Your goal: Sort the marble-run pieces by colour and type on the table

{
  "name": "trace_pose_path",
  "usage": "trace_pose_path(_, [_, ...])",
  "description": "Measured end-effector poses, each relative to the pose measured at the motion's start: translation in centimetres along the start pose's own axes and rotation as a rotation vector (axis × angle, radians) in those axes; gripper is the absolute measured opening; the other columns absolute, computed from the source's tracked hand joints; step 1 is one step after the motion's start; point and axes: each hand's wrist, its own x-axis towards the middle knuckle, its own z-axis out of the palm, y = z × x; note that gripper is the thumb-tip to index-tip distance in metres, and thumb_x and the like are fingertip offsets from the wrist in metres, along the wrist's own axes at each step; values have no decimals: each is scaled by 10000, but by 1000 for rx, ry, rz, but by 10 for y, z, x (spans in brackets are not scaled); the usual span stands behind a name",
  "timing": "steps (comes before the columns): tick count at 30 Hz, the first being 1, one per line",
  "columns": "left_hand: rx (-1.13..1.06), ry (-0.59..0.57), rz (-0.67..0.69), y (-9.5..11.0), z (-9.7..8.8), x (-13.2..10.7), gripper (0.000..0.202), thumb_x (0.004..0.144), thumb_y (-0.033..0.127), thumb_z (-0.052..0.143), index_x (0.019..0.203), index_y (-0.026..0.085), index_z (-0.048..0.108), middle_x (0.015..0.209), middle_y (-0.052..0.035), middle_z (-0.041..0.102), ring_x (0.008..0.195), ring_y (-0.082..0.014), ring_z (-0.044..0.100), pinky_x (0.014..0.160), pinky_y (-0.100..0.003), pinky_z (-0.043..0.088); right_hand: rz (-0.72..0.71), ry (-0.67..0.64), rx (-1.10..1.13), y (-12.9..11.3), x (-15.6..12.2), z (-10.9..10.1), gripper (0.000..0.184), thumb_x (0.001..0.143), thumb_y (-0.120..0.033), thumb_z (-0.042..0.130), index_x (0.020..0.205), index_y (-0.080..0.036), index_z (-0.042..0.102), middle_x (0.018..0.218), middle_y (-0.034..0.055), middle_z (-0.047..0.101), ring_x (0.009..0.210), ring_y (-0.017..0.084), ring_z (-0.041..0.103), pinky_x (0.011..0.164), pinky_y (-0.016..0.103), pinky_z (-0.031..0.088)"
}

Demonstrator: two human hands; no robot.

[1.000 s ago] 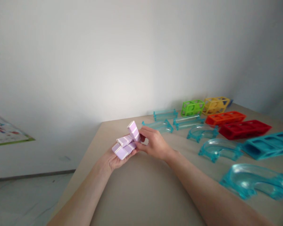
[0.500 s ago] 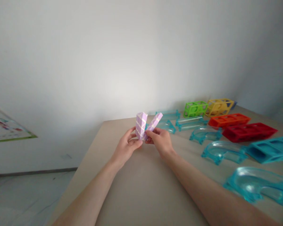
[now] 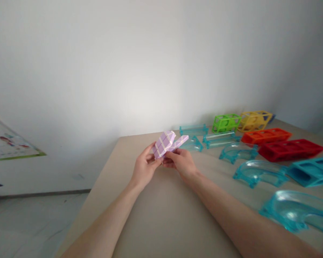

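Note:
Both hands hold a purple-and-white snake puzzle made of small wedge segments, just above the table. It is folded into a thick block on the left and a narrower arm slanting up to the right. My left hand closes round the block's lower left side, thumb in front. My right hand pinches the narrower arm near its base, with the thumb on top. The fingers cover the lower part where the two sections meet.
On the table, clear blue track pieces run down the right. Beyond them lie a green frame block, a yellow one, an orange one, a red one and a blue one. A wall stands behind.
The snake puzzle has tipped over to the right: its upright block now leans, and the narrow arm lies flatter. Both hands keep their hold. The view has shifted slightly.

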Motion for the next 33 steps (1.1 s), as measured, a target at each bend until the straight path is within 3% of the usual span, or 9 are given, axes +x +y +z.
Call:
trace_pose_path(5, [28,27,48,2,-2,1,704,672,179,798,1333,202,556,1000,-60,763,898,-187,699,868,-284,537,80,-7,90,-3,-1,0,65,718,-89,629,668,-123,652,571,43,679,472,109,624,476,173,567])
trace_pose_path(12, [84,51,77,-5,-5,5,497,698,209,776,1186,199,679,1087,-40,744,979,-194,677,962,-328,498,133,7,196,-1,0,0,95,744,-82,592,686,-120,656,558,28,661,457,89,601,483,158,570])
trace_pose_path(19, [29,111,90,2,-3,2,405,658,155,802,1053,219,746,1139,-43,727,1130,-230,634,1029,-335,462,34,-52,173,0,-3,2,18,715,-126,679,708,-111,674,633,66,696,528,120,637,528,193,592])
trace_pose_path(26, [9,142,158,1,-2,0,412,667,145,802,1066,228,740,1188,-35,704,1136,-217,633,1068,-339,433,-130,-62,104,-1,-7,5,158,676,-223,762,727,-137,638,653,35,680,567,125,636,581,242,596])
trace_pose_path(33, [-8,91,137,-7,-5,4,400,759,293,748,1147,203,704,1239,-67,677,1114,-237,633,1008,-370,489,-266,-31,-61,2,-9,8,238,630,-222,770,807,-151,627,709,5,685,610,143,651,642,303,612])
